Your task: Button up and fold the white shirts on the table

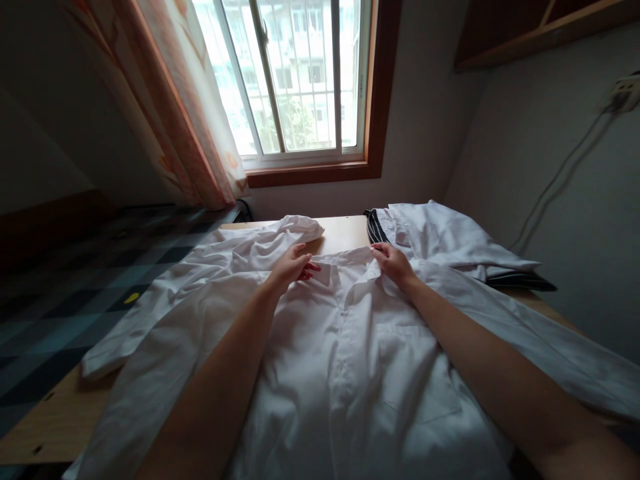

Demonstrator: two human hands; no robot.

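A white button-front shirt with a chest pocket lies spread and wrinkled over the wooden board, its collar at the far end. My right hand pinches the right side of the collar between thumb and fingers. At the collar's left side is my left hand, its thumb and fingers apart, the fingertips near or touching the cloth. The right sleeve stretches out past my right forearm. Under my forearms, parts of the shirt front are hidden.
More crumpled white cloth lies at the left. Folded white clothing with black striped fabric rests at the back right. A checked bedcover is beside the wooden board. Behind are a window, a curtain and a cable.
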